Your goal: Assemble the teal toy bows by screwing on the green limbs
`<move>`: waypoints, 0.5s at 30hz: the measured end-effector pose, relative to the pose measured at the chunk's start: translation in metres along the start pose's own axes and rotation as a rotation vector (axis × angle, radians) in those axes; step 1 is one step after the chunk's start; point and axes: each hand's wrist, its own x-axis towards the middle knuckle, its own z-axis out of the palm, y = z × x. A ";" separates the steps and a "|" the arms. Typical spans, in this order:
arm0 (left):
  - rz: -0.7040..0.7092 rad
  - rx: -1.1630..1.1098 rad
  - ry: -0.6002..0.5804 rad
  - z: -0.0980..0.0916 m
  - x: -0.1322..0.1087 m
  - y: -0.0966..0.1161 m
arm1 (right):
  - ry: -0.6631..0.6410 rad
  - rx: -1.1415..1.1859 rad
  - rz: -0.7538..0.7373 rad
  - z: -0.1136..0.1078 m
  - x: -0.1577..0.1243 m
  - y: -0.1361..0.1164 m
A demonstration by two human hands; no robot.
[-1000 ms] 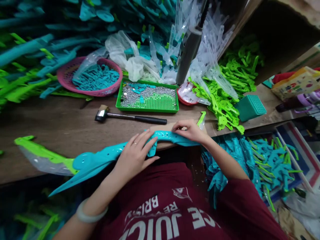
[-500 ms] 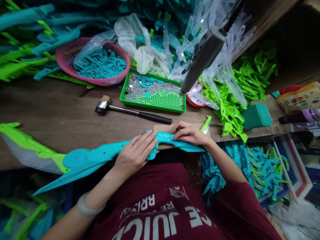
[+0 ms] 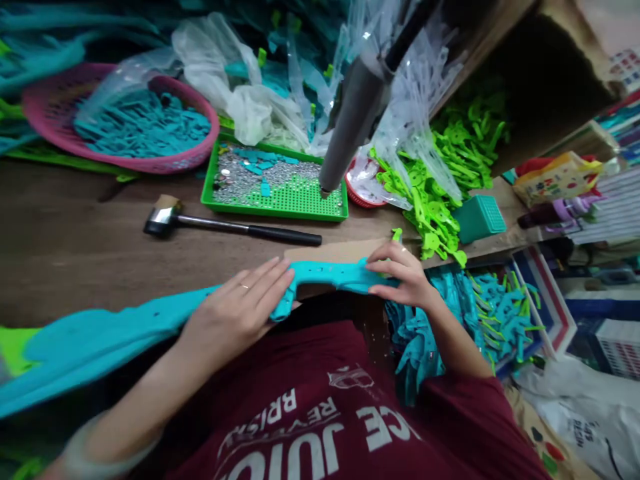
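A long blue plastic part [image 3: 125, 327] with a curved, handle-like cut-out lies along the front edge of the wooden table. My left hand [image 3: 233, 313] rests over its middle, fingers laid together across the part and holding it down. With thumb and fingers, my right hand [image 3: 400, 273] grips the part near its right end. A piece of brown cardboard [image 3: 335, 252] lies just behind that section. At the far left, a bright green piece [image 3: 15, 348] shows against the blue part.
A rubber-headed hammer [image 3: 215, 223] lies behind my hands. Beyond it stand a green tray [image 3: 280, 213] of small metal pieces and a pink basket [image 3: 200, 157] of blue parts. A grey power driver [image 3: 355, 120] hangs above the tray. Green parts [image 3: 430, 213] pile up at right.
My right hand has moved from the handle-like section to the part's right end, uncovering its top surface. The view has shifted, and the blue part reaches further left in the picture.
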 end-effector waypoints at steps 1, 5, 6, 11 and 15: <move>0.023 0.004 -0.002 -0.007 0.006 -0.004 | 0.010 -0.091 -0.005 -0.008 -0.008 -0.006; 0.045 0.018 -0.083 -0.028 0.034 -0.017 | 0.109 -0.318 0.031 -0.018 -0.025 -0.020; 0.028 0.014 -0.120 -0.031 0.039 -0.018 | 0.161 -0.329 0.035 -0.016 -0.024 -0.020; -0.066 -0.016 -0.269 -0.036 0.045 -0.018 | 0.249 -0.414 0.022 -0.001 -0.011 -0.021; -0.013 -0.050 -0.192 -0.031 0.045 -0.027 | 0.244 -0.475 -0.001 0.002 -0.002 -0.020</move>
